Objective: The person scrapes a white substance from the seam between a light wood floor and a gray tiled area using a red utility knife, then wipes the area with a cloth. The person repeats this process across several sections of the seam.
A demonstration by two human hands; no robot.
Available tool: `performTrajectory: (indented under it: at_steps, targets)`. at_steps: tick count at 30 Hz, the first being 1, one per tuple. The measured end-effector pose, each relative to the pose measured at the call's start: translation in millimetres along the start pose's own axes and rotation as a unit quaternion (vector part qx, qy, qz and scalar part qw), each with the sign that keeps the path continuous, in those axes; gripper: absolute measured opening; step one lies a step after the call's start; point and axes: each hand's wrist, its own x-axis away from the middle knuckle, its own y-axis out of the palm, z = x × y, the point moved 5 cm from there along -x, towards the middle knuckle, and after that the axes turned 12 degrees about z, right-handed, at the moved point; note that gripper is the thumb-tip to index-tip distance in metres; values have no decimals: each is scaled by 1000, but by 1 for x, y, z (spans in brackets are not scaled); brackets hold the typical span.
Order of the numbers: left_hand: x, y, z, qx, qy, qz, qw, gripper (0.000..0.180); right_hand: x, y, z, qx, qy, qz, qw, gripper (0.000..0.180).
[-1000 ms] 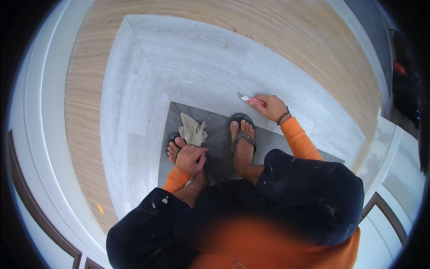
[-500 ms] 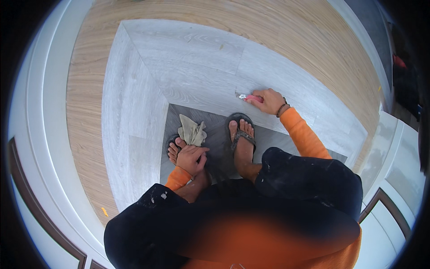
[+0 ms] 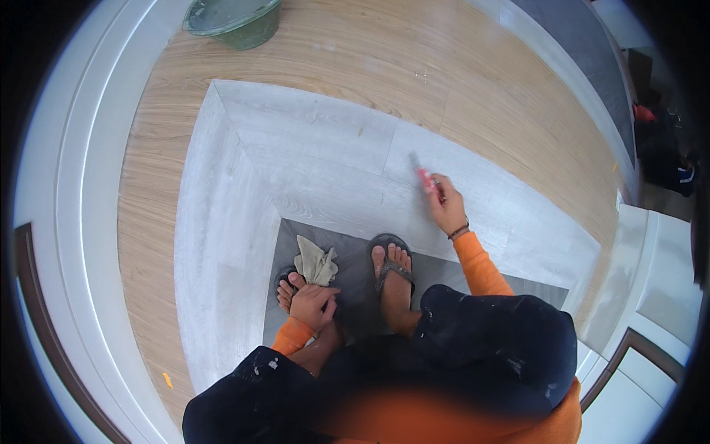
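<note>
My right hand (image 3: 448,207) is closed round a red-handled tool (image 3: 426,177) with a thin metal blade. The blade points away from me over the pale grey floor plank (image 3: 310,140), slightly blurred by motion. Whether its tip touches the plank I cannot tell. Low at the left, my left hand (image 3: 312,305) is by my left foot, its fingers bent and closed against a crumpled beige cloth (image 3: 315,260). The cloth spreads out beyond the knuckles, and its gripped part is hidden under the hand. My sandalled right foot (image 3: 392,268) stands between both hands.
Dark grey flooring (image 3: 355,244) lies under my feet, bordered by pale planks and tan wood-look flooring (image 3: 355,63). A green basin (image 3: 240,26) stands at the far left. White panels (image 3: 85,148) rise at left and right. Dark items (image 3: 662,152) lie at far right.
My right hand has lifted the tool away from a mark on the pale plank and turned its blade to point farther ahead. The view has tilted up, bringing in the green basin.
</note>
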Motion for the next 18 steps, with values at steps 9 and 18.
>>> performTrajectory:
  at_steps: [9,18]
  targets:
    - [1,-2,-1,22,6,10,1000,16,-4,-23,43,81,17,105,991,32]
    - [0,-2,-2,18,-4,-5,1000,17,50,11,8,44,76,-165,982,41]
